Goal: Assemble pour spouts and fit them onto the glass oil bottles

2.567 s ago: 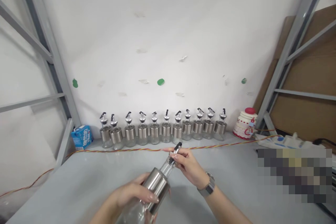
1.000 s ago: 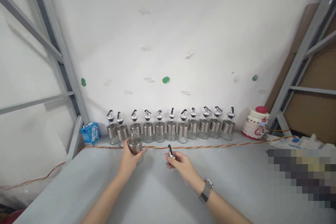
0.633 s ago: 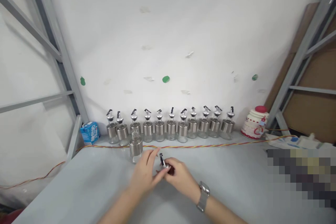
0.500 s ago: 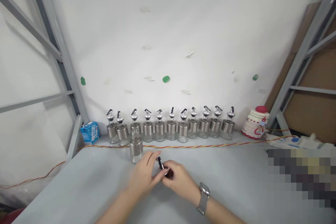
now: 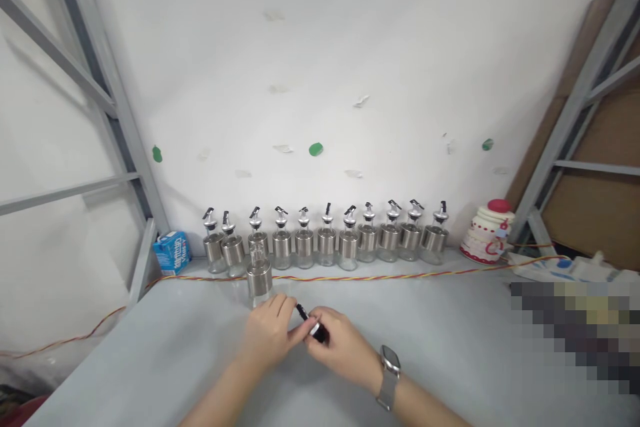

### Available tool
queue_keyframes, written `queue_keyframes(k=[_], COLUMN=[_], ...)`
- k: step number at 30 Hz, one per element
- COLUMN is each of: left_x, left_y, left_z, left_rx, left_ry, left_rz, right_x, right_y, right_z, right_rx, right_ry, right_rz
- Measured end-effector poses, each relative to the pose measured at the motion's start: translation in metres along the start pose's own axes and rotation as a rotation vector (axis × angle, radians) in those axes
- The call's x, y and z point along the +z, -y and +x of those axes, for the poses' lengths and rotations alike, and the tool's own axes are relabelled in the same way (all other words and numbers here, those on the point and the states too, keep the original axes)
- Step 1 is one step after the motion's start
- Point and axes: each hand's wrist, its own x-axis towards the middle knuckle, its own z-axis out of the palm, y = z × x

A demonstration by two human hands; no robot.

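Soft, diffuse light covers the wall (image 5: 410, 47), while the lower right is pixelated.

In the lower middle of the frame, the left hand (image 5: 270, 328) is bare, as is its forearm (image 5: 223, 390) down to the bottom edge. The right hand (image 5: 343, 345) is bare too, but its wrist bears a watch (image 5: 391, 359) with a dark face, rounded corners and a shiny silver case. The grey strap (image 5: 387, 391) (metal mesh, by its look) wraps round below bottom centre-right.
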Motion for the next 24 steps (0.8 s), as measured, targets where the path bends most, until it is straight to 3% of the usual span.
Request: queue_keyframes(k=[7, 12, 15, 19, 24], left_x=[0.004, 0.008, 0.005, 0.001, 0.005], left_y=[-0.007, -0.006, -0.001, 0.000, -0.011], left_z=[0.000, -0.003, -0.003, -0.001, 0.003], left_rx=[0.108, 0.061, -0.069, -0.378, -0.616], left_ry=[0.040, 0.100, 0.198, 0.321, 0.331], left_rz=[0.115, 0.050, -0.130, -0.481, -0.824], right_x=[0.001, 0.001, -0.001, -0.004, -0.008], right_y=[0.000, -0.002, -0.003, -0.005, -0.006], right_z=[0.002, 0.002, 0.001, 0.001, 0.002], right_rx=[0.004, 0.011, 0.004, 0.040, -0.005], right_ry=[0.030, 0.025, 0.024, -0.007, 0.006], right_rz=[-0.052, -0.085, -0.053, 0.027, 0.000])
